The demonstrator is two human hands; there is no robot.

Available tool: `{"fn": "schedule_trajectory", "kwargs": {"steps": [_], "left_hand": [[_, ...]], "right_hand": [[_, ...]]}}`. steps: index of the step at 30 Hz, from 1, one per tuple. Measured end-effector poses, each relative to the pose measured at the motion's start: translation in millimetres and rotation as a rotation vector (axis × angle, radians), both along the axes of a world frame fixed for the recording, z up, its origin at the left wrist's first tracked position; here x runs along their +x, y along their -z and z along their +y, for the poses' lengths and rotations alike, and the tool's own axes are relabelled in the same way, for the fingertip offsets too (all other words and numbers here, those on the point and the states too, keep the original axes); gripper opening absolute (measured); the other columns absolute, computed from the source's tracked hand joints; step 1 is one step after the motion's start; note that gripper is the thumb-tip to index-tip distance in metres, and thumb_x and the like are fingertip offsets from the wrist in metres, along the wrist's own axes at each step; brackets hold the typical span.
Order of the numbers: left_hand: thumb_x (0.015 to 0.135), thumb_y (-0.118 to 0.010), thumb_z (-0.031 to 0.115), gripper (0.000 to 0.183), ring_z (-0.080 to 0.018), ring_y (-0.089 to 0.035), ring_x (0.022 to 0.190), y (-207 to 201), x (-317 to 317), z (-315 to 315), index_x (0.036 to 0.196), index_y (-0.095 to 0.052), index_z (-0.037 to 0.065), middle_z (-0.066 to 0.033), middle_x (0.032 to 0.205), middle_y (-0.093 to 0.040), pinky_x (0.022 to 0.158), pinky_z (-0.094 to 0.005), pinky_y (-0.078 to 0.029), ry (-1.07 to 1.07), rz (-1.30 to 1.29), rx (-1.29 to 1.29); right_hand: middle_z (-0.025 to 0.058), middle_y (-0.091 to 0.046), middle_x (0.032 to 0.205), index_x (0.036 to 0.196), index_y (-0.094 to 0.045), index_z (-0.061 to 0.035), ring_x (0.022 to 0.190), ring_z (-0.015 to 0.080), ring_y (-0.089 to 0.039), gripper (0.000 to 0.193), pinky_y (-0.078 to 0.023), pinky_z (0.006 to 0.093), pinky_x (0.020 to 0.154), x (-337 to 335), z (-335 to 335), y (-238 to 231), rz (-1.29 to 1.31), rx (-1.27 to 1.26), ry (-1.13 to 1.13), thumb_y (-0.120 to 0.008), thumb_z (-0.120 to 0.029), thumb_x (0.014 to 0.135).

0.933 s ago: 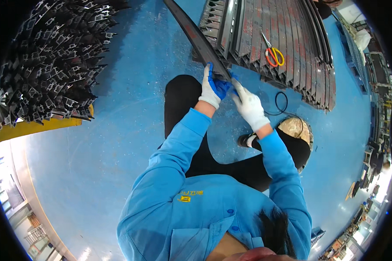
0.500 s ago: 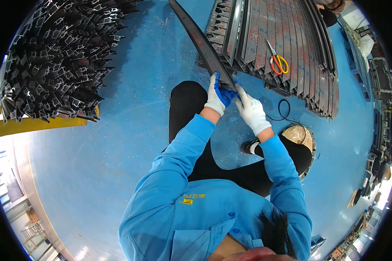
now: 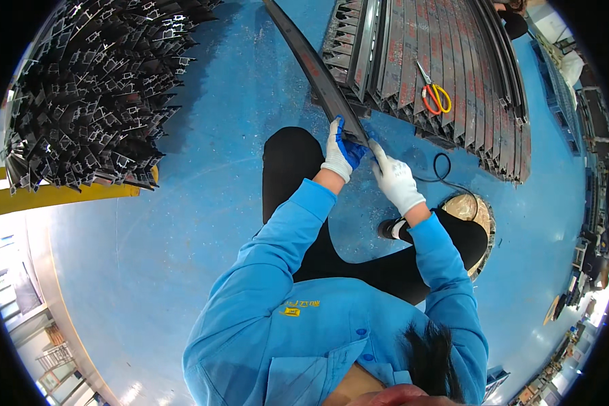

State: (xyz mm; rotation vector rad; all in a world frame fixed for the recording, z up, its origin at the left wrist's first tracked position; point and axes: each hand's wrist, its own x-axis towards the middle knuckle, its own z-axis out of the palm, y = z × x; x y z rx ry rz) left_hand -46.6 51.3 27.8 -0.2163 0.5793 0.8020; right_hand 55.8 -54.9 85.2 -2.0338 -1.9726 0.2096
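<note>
A long dark metal profile (image 3: 311, 66) slants from the top of the view down to my hands, its near end at my fingers. My left hand (image 3: 342, 150), in a white glove with a blue palm, is closed around that end from below and the left. My right hand (image 3: 394, 178), in a similar glove, has its fingers bent and drawn together at the profile's right edge; what they pinch is hidden. A thin black cord-like strip (image 3: 442, 164) emerges beside the right hand, makes a loop and runs over a round padded seat.
Scissors (image 3: 436, 99) with red and yellow handles lie on a stack of similar profiles (image 3: 446, 74) at right. Another large stack (image 3: 95, 101) rests on a yellow support (image 3: 68, 201) at left. The round seat (image 3: 461, 207) is by my right knee. Part of another person shows far right.
My right hand has shifted slightly right and down along the profile's end. The left hand keeps its grip, and the profile has hardly moved.
</note>
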Motion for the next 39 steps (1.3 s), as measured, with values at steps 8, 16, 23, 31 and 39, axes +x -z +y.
{"fn": "schedule_trajectory", "kwargs": {"steps": [8, 16, 23, 31, 39], "left_hand": [[0.082, -0.057, 0.045, 0.035, -0.0231, -0.062, 0.070, 5.3, 2.7, -4.6, 0.093, -0.057, 0.012, -0.0064, 0.079, -0.063, 0.071, -0.0375, -0.053, 0.033, 0.009, 0.037], [0.083, -0.057, 0.045, 0.038, -0.0287, -0.062, 0.076, 14.6, -8.8, -10.5, 0.099, -0.056, 0.010, -0.0111, 0.084, -0.061, 0.078, -0.0444, -0.052, 0.047, 0.005, 0.046], [0.086, -0.056, 0.042, 0.041, -0.0312, -0.061, 0.089, 8.5, -20.7, -18.3, 0.107, -0.054, 0.007, -0.0137, 0.096, -0.061, 0.087, -0.0494, -0.049, 0.079, -0.044, 0.047], [0.089, -0.055, 0.043, 0.043, -0.0333, -0.061, 0.096, -4.1, -18.0, -20.5, 0.110, -0.054, 0.006, -0.0172, 0.100, -0.061, 0.090, -0.0483, -0.047, 0.134, -0.076, 0.083], [0.091, -0.052, 0.043, 0.042, -0.0376, -0.059, 0.099, 3.9, -7.0, -24.2, 0.113, -0.053, 0.007, -0.0194, 0.108, -0.059, 0.091, -0.0475, -0.046, 0.194, -0.068, 0.140]], "right_hand": [[0.0139, -0.065, 0.084, 0.132, -0.042, -0.0128, 0.068, 0.0324, -0.062, 0.048, -0.048, 0.0396, 0.059, -3.5, 8.0, 23.3, -0.093, -0.144, 0.045, -0.053, -0.016, 0.085], [0.0139, -0.067, 0.090, 0.123, -0.051, -0.0102, 0.073, 0.0317, -0.065, 0.044, -0.050, 0.0376, 0.064, 37.3, 21.2, -8.9, 0.123, 0.004, 0.214, -0.056, -0.031, 0.084], [0.0166, -0.060, 0.100, 0.116, -0.050, -0.0093, 0.080, 0.0386, -0.060, 0.037, -0.050, 0.0451, 0.066, 172.5, 83.9, 72.8, -0.141, 0.199, 0.413, -0.055, -0.025, 0.083], [0.0192, -0.060, 0.101, 0.113, -0.049, -0.0051, 0.082, 0.0380, -0.061, 0.039, -0.050, 0.0458, 0.067, 246.1, 128.1, 108.4, -0.337, 0.091, 0.522, -0.050, -0.033, 0.085], [0.0204, -0.064, 0.092, 0.119, -0.048, -0.0016, 0.081, 0.0317, -0.063, 0.051, -0.050, 0.0389, 0.065, 245.6, 119.5, 72.3, 0.021, -0.279, 0.599, -0.054, -0.037, 0.083]]}}
